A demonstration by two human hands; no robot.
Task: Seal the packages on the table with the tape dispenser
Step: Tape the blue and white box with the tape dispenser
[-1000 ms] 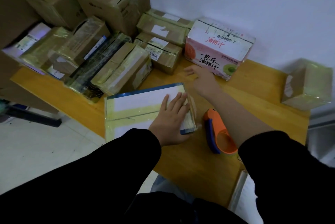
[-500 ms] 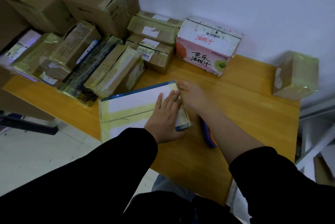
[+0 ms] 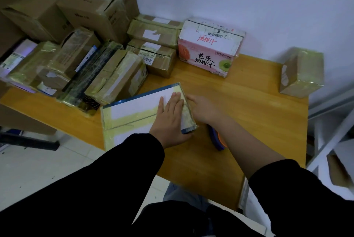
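A flat white package (image 3: 134,108) with blue edges and yellowish tape strips lies on the wooden table (image 3: 249,112), its left end over the front edge. My left hand (image 3: 169,119) lies flat on top of its right end, fingers stretched out. My right hand (image 3: 205,110) rests against the package's right side face, fingertips near the far corner. The orange and blue tape dispenser (image 3: 217,140) lies on the table just right of the package, mostly hidden under my right forearm; neither hand holds it.
Several taped cardboard boxes (image 3: 115,81) are piled along the left and back of the table. A pink and white juice carton (image 3: 208,48) stands at the back. A small taped box (image 3: 301,72) sits at the far right corner. A metal frame (image 3: 329,140) stands to the right.
My right hand drew back from near the juice carton to the package's right side. My forearm now covers most of the tape dispenser. The left hand stayed on the package.
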